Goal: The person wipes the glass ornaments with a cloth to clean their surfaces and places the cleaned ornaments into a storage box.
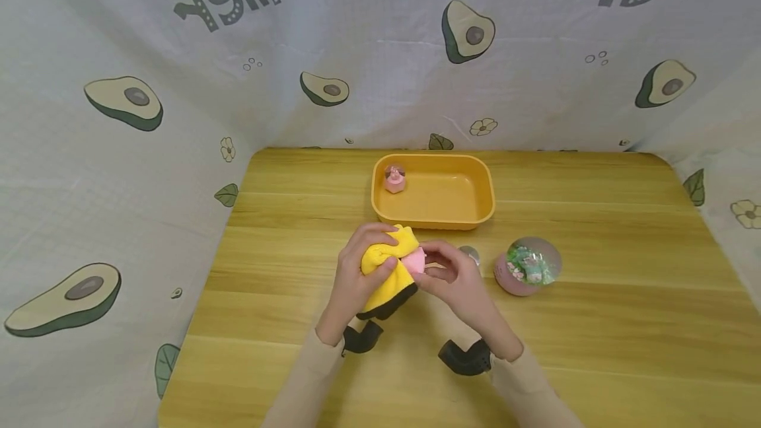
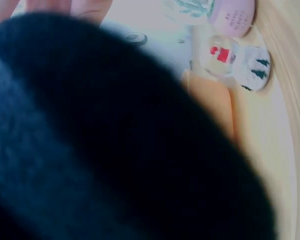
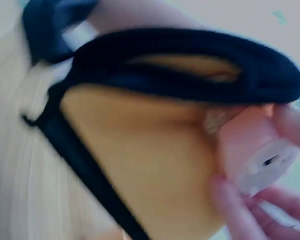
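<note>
My left hand (image 1: 355,269) grips a yellow cloth (image 1: 389,290) with a dark border, bunched under its fingers and thumb. Pinched in the fingers of my right hand (image 1: 454,277) is a small snow globe with a pink base (image 1: 414,261). The globe end sits against the cloth, mostly covered by it. In the right wrist view the snow globe's white underside (image 3: 270,165) faces outward with a small dark slot. Dark cloth border fills most of the left wrist view and hides the left hand's grip.
Beyond the hands stands a yellow tray (image 1: 440,222) with a small pink snow globe (image 1: 395,180) in its left corner. To the right is a larger pink-based snow globe (image 1: 528,267). Partly behind my right hand stands a small snow globe (image 2: 222,55) with a white, tree-patterned base.
</note>
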Demonstrator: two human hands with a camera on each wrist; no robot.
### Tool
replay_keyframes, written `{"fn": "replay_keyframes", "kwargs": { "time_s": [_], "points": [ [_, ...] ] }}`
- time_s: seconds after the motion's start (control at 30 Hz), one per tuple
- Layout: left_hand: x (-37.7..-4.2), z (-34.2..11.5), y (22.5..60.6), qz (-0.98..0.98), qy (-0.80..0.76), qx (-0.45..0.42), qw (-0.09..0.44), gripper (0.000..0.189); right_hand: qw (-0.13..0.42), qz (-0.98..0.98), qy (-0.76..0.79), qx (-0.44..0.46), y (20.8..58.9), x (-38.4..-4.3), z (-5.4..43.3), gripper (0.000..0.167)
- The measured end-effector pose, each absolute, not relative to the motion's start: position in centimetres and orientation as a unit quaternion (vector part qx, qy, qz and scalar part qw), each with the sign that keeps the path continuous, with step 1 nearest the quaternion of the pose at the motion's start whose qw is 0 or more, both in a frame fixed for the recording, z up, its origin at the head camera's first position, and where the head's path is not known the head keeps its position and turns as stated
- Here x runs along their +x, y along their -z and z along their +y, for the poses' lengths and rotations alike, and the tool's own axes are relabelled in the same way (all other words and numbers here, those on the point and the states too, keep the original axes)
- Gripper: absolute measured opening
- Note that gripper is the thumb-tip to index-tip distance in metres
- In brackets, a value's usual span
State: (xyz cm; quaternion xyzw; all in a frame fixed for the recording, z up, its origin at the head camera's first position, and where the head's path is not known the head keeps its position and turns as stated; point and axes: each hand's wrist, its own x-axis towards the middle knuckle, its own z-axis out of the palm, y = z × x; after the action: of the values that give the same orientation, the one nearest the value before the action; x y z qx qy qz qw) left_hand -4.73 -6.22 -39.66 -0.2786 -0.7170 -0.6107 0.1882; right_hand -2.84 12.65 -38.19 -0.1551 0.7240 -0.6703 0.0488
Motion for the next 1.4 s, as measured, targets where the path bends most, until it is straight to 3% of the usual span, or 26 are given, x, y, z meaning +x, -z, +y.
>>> {"fn": "replay_keyframes", "kwargs": {
  "time_s": [0.1, 0.33, 0.4, 0.53, 0.77, 1.07, 1.27, 1.4],
  "points": [
    [-4.8, -6.3, 39.6, -0.713, 0.631, -0.26, 0.161, 0.036, -0.046, 0.74, 0.633, -0.222, 38.6, -2.6, 12.4, 0.043],
    [-5.1, -6.5, 39.6, -0.7, 0.668, -0.229, 0.103, 0.037, -0.285, 0.747, 0.474, -0.367, 39.0, -3.1, 11.9, 0.04],
    [-5.1, -6.5, 39.5, -0.699, 0.673, -0.226, 0.087, 0.033, -0.323, 0.734, 0.448, -0.395, 39.1, -3.3, 11.8, 0.035],
    [-5.2, -6.6, 39.3, -0.695, 0.684, -0.217, 0.051, 0.02, -0.348, 0.715, 0.422, -0.434, 39.2, -3.6, 11.9, 0.024],
    [-5.1, -6.6, 39.2, -0.688, 0.698, -0.196, 0.016, 0.018, -0.351, 0.711, 0.411, -0.45, 39.7, -4.0, 12.2, 0.024],
    [-4.8, -6.4, 39.2, -0.709, 0.657, -0.238, 0.092, 0.022, -0.327, 0.722, 0.465, -0.394, 40.4, -4.2, 12.5, 0.042],
    [-4.6, -6.2, 39.2, -0.712, 0.641, -0.257, 0.127, 0.026, -0.224, 0.713, 0.581, -0.322, 40.4, -3.4, 12.4, 0.048],
    [-4.5, -6.0, 39.2, -0.713, 0.622, -0.281, 0.161, 0.032, -0.151, 0.689, 0.661, -0.257, 40.0, -2.9, 12.3, 0.036]
  ]
}}
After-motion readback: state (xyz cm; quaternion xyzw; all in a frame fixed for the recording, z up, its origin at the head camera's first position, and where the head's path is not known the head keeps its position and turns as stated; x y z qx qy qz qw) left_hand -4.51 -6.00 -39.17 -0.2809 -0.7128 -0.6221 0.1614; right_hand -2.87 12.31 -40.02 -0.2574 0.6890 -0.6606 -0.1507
